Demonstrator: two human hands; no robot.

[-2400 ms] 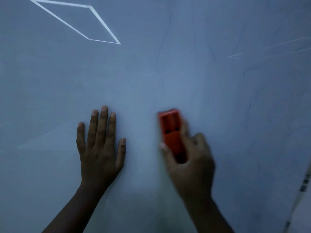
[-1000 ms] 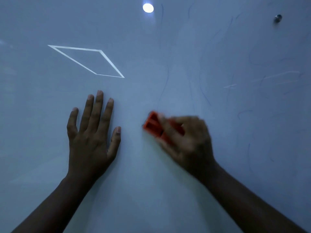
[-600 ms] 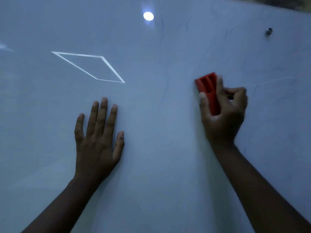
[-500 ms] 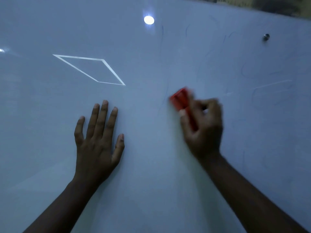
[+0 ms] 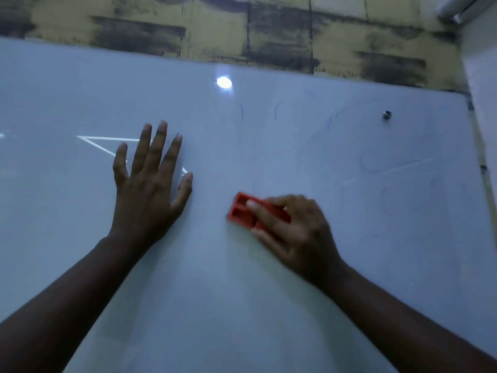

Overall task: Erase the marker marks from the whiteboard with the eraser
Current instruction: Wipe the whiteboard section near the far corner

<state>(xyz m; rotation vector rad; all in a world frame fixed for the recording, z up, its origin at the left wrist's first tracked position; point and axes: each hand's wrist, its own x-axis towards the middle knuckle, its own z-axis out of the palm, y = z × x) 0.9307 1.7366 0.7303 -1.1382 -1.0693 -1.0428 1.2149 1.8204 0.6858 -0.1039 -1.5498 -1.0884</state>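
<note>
The whiteboard (image 5: pixel 242 292) fills most of the view. My right hand (image 5: pixel 293 232) grips a red eraser (image 5: pixel 240 211) and holds it against the board just right of centre, its free end pointing up-left. My left hand (image 5: pixel 150 189) rests flat on the board with straight, spread fingers, to the left of the eraser. Faint thin marker strokes (image 5: pixel 301 157) run over the board's upper right part, above and to the right of the eraser.
A bright diamond-shaped light reflection (image 5: pixel 102 144) lies partly under my left fingers. A round light spot (image 5: pixel 224 82) and a small metal mounting stud (image 5: pixel 386 114) sit near the board's top. A stained yellow wall (image 5: pixel 269 30) is above the top edge.
My right hand swept the eraser from upper right back down to the left. My left hand stayed flat on the board. The view tilted up, showing the board's top edge and the wall.
</note>
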